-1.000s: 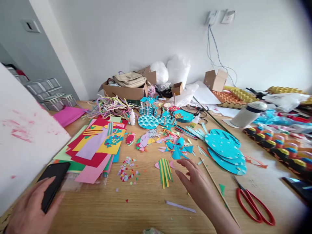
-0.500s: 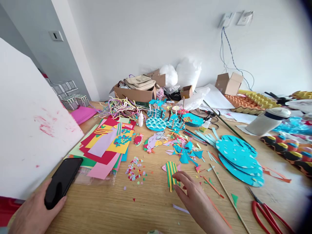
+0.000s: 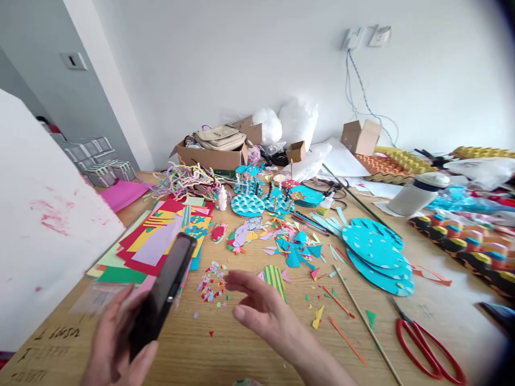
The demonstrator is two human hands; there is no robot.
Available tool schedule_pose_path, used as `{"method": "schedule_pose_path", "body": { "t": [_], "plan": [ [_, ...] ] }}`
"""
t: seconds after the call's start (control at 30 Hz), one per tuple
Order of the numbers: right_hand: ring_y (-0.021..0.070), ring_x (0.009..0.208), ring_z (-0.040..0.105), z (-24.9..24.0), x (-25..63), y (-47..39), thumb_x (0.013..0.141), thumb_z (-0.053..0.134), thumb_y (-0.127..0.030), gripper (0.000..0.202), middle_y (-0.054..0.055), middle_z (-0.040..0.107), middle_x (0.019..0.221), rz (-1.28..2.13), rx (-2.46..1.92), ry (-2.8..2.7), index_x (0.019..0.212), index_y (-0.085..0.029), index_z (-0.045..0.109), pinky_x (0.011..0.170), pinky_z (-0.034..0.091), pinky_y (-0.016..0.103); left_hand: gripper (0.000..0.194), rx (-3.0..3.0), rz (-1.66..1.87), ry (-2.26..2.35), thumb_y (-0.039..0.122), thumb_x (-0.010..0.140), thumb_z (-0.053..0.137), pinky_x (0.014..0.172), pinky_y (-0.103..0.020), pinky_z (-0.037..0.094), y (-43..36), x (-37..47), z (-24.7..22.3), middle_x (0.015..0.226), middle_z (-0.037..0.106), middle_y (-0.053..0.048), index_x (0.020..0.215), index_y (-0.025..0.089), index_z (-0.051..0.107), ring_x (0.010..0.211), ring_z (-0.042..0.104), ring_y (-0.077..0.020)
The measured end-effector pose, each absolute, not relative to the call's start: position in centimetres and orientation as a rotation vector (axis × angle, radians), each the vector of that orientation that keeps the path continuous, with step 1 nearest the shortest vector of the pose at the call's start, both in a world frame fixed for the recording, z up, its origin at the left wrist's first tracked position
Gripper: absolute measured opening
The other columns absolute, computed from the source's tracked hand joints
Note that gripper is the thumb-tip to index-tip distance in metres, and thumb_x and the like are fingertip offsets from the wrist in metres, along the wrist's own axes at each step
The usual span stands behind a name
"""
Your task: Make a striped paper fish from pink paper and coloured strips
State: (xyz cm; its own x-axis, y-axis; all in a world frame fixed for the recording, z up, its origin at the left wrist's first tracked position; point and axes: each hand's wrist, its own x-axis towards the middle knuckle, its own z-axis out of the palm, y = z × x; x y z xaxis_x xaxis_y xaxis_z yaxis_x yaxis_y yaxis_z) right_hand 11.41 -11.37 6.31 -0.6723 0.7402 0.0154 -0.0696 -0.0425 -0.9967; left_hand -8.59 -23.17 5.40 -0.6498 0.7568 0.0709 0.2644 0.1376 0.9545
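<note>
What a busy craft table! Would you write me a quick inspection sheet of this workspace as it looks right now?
Surface: wooden table, strewn with paper scraps.
Job's things: black phone lifted off the table in the left hand; yellow-and-green striped paper fish just beyond the right hand.
Clutter: coloured paper sheets, turquoise paper discs, red scissors, wooden stick, glue bottle, cardboard box.
Fingers: left closed around the phone; right spread open, holding nothing.
Cables: cord hanging from wall sockets.
Surroundings: white wall, white board at left.
</note>
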Motion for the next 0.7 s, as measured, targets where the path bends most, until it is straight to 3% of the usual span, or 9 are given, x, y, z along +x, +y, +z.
{"method": "schedule_pose_path", "body": {
  "t": [0.13,0.3,0.57,0.7],
  "plan": [
    [0.0248,0.121,0.041,7.4,9.1,-10.9,0.069,0.068,-0.045,0.071,0.009,0.045,0.132,2.032,-0.455,-1.305,0.131,-0.024,0.039,0.096,0.035,0.04,0.073,0.862,1.533,1.668,0.052,0.067,0.061,0.096,-0.034,0.041,-20.7,-4.5,5.5,0.127,0.049,-0.003,0.13,0.034,0.028,0.12,0.043,-0.0268],
    [0.0223,0.112,0.05,7.4,8.7,-10.5,0.068,0.069,-0.039,0.066,0.005,0.056,0.12,1.986,-0.349,-1.121,0.127,-0.024,0.043,0.097,0.035,0.037,0.076,0.918,1.484,1.603,0.044,0.066,0.065,0.093,-0.034,0.044,-19.5,-2.9,5.2,0.13,0.049,-0.006,0.132,0.027,0.03,0.121,0.042,-0.0288],
    [0.0236,0.093,0.06,6.4,8.6,-10.0,0.065,0.071,-0.042,0.059,0.006,0.064,0.103,1.869,-0.508,-1.112,0.117,-0.022,0.05,0.084,0.044,0.036,0.078,0.922,1.466,1.529,0.043,0.064,0.067,0.093,-0.036,0.044,-18.5,-2.5,4.3,0.132,0.047,-0.008,0.132,0.027,0.031,0.121,0.043,-0.0301],
    [0.0244,0.099,0.057,6.1,8.4,-9.5,0.064,0.071,-0.044,0.06,0.005,0.062,0.108,1.869,-0.531,-1.115,0.117,-0.025,0.05,0.086,0.043,0.036,0.075,0.915,1.487,1.539,0.044,0.065,0.064,0.094,-0.035,0.044,-18.0,-2.3,3.9,0.131,0.047,-0.008,0.131,0.026,0.032,0.121,0.042,-0.0295]
  ]
}}
